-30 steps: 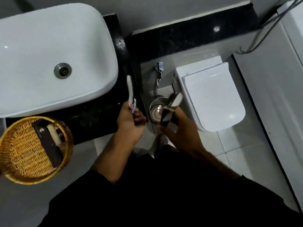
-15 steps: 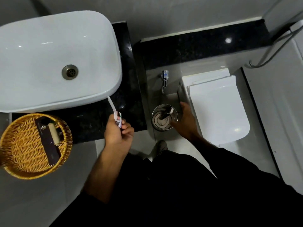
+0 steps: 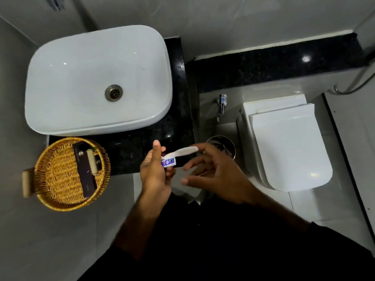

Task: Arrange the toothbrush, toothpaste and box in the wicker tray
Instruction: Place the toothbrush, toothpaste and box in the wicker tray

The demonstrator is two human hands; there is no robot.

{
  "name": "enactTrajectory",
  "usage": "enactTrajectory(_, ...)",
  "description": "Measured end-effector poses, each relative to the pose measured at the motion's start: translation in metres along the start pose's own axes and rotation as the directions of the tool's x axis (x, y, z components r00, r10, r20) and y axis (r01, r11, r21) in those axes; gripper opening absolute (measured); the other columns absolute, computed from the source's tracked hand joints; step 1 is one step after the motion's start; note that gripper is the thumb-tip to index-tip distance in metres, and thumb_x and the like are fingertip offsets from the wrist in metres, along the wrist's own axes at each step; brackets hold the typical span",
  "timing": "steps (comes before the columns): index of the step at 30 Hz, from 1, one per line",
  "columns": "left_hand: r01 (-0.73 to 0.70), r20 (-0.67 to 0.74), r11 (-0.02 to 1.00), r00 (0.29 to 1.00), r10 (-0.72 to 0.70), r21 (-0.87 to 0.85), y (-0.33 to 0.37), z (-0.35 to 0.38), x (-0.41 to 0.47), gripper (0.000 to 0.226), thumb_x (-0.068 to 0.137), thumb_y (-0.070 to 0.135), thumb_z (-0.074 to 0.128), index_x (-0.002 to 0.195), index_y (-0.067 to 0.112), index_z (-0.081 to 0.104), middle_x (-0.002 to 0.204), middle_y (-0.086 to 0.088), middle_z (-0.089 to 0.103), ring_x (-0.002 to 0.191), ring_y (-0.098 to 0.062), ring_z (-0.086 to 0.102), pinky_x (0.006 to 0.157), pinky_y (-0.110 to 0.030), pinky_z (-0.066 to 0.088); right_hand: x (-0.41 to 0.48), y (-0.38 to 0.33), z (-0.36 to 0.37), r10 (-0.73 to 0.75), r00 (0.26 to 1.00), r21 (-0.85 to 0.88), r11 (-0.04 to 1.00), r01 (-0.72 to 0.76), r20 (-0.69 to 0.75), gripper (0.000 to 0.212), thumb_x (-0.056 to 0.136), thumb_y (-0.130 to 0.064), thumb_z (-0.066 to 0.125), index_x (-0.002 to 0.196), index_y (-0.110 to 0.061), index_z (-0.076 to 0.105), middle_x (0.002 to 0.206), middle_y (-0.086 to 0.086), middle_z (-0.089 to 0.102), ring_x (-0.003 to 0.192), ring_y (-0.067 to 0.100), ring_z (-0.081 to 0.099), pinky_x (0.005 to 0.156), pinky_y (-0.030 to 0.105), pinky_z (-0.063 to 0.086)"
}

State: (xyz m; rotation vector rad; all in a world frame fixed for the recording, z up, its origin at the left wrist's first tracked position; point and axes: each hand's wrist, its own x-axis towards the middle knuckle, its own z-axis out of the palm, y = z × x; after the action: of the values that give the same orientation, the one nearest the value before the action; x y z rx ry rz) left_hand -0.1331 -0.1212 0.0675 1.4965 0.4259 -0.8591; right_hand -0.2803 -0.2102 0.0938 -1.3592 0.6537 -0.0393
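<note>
The left hand (image 3: 155, 175) pinches a small blue-and-white toothpaste sachet (image 3: 168, 161) together with the butt of a white toothbrush (image 3: 183, 152), thumb raised, so both items ride in one grip and leave the other hand free. The right hand (image 3: 215, 175) is open, holding nothing, its forefinger tip touching the far end of the brush, probably to steady or take it. Both hands hover off the front right corner of the black granite counter (image 3: 178, 110), above the steel bin (image 3: 221, 146) on the floor. The wicker tray (image 3: 60, 191) sits to the left, overhanging the counter's front edge below the white basin (image 3: 97, 78); a dark box (image 3: 85, 175) with a pale tube-like item (image 3: 91, 162) beside it already lies inside. The tray's left half is bare weave, and the path leftward looks unobstructed.
</note>
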Motion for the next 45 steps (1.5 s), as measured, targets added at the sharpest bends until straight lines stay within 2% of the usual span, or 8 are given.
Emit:
enactTrajectory(3,-0.080,-0.031,0.997,0.996,0.080,-0.018,0.000,-0.005,-0.007,0.028,0.090,0.043,0.066,0.080,0.017,0.064,0.066,-0.007,0.057,0.054,-0.017,0.054,0.055,-0.029,0.048,0.008,-0.012,0.025,-0.138,0.989,-0.089,0.987,0.132,-0.061,0.050,0.074,-0.047,0.090,0.119,-0.042,0.067,0.095,-0.012,0.080,0.080,0.007,0.079,0.071,0.022,0.062)
enactTrajectory(7,-0.171,-0.096,0.985,0.981,0.169,-0.012,0.002,-0.023,-0.015,0.023,0.084,0.042,0.073,0.079,0.021,0.065,0.060,-0.002,0.054,0.044,-0.009,0.047,0.037,-0.020,0.037,0.016,-0.016,0.044,-0.303,0.933,-0.227,0.939,0.258,-0.195,0.007,0.096,-0.034,0.076,0.100,-0.032,0.080,0.089,-0.022,0.078,0.079,0.002,0.075,0.072,0.033,0.065)
enactTrajectory(14,-0.194,-0.143,0.976,0.973,0.180,-0.094,0.018,-0.073,-0.017,0.025,0.076,0.040,0.080,0.090,0.024,0.069,0.064,0.004,0.062,0.047,-0.007,0.054,0.040,-0.018,0.043,0.021,-0.015,0.080,-0.252,0.962,-0.283,0.935,0.214,-0.106,0.021,0.092,-0.027,0.083,0.112,-0.022,0.080,0.093,-0.011,0.081,0.080,0.007,0.078,0.073,0.031,0.066)
enactTrajectory(21,-0.087,0.004,0.981,0.996,0.089,-0.173,0.046,-0.132,-0.001,0.069,0.051,0.054,0.082,0.110,0.022,0.066,0.075,0.003,0.066,0.067,-0.010,0.061,0.054,-0.020,0.051,0.033,-0.025,0.149,-0.356,0.922,-0.225,0.921,0.318,-0.156,0.011,0.092,-0.019,0.081,0.101,-0.024,0.084,0.092,-0.015,0.082,0.081,0.006,0.079,0.072,0.022,0.062)
enactTrajectory(26,0.030,0.196,0.960,0.980,0.027,-0.279,0.062,-0.185,0.019,0.048,0.069,0.054,0.071,0.095,0.014,0.064,0.088,-0.011,0.051,0.083,-0.026,0.047,0.083,-0.037,0.041,0.034,-0.028,0.200,-0.268,0.962,-0.009,0.963,0.268,-0.050,0.027,0.092,-0.007,0.080,0.108,-0.029,0.082,0.096,-0.015,0.083,0.084,0.001,0.079,0.075,0.013,0.058)
enactTrajectory(37,0.279,0.339,0.798,0.936,-0.100,-0.535,0.095,-0.298,0.085,0.013,0.094,0.002,0.052,0.093,0.007,0.064,0.091,-0.009,0.069,0.078,-0.015,0.065,0.066,-0.021,0.058,0.046,-0.026,0.271,0.092,0.897,0.007,0.994,-0.105,0.432,0.093,0.065,-0.032,0.101,0.141,-0.058,0.055,0.134,-0.010,0.073,0.127,0.013,0.069,0.097,0.030,0.060)
enactTrajectory(41,0.169,0.162,0.878,0.981,-0.106,-0.449,0.099,-0.306,0.107,0.032,0.091,-0.017,0.045,0.098,0.011,0.059,0.095,-0.011,0.066,0.074,-0.016,0.066,0.058,-0.019,0.059,0.065,-0.019,0.289,0.098,0.985,-0.002,0.995,-0.099,0.143,0.044,0.084,-0.049,0.083,0.127,-0.046,0.073,0.118,-0.008,0.081,0.107,0.015,0.079,0.094,0.035,0.063)
enactTrajectory(45,0.007,0.051,0.980,0.999,0.003,-0.200,0.096,-0.310,0.124,0.021,0.093,-0.007,0.054,0.099,0.012,0.062,0.095,-0.005,0.069,0.081,-0.012,0.066,0.061,-0.017,0.060,0.102,0.002,0.302,0.111,0.987,-0.022,0.993,-0.114,-0.116,0.027,0.098,-0.004,0.073,0.101,-0.030,0.082,0.090,-0.003,0.085,0.084,0.010,0.081,0.084,0.029,0.064)
